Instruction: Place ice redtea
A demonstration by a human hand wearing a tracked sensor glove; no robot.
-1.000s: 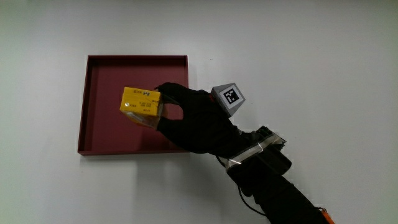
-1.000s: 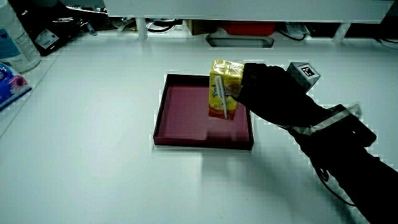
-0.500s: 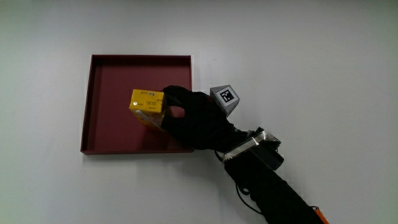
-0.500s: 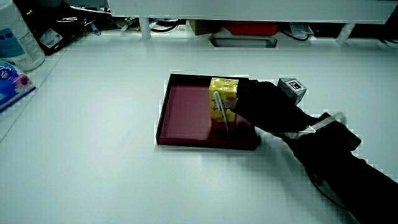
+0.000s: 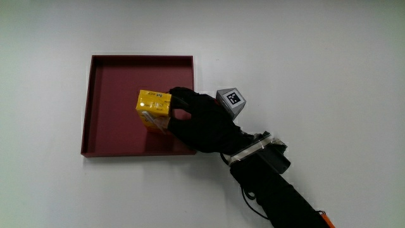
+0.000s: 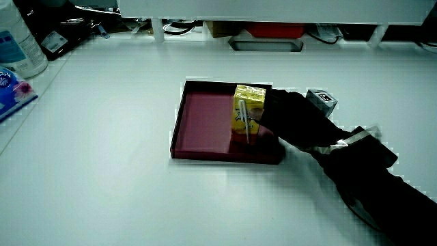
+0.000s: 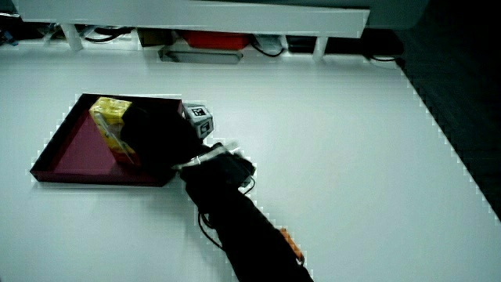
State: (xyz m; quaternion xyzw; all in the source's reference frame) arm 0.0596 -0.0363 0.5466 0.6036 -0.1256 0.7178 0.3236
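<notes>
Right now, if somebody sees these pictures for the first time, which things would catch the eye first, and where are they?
First the yellow drink carton, standing upright inside the dark red tray on the white table. Next the hand in its black glove, gripping the carton from the side, with the small patterned cube on its back.

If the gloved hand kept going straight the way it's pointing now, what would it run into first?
Apart from the yellow drink carton that the hand grips, only the dark red tray lies ahead: its bare floor, then probably the rim. Height above the floor is unclear.
</notes>
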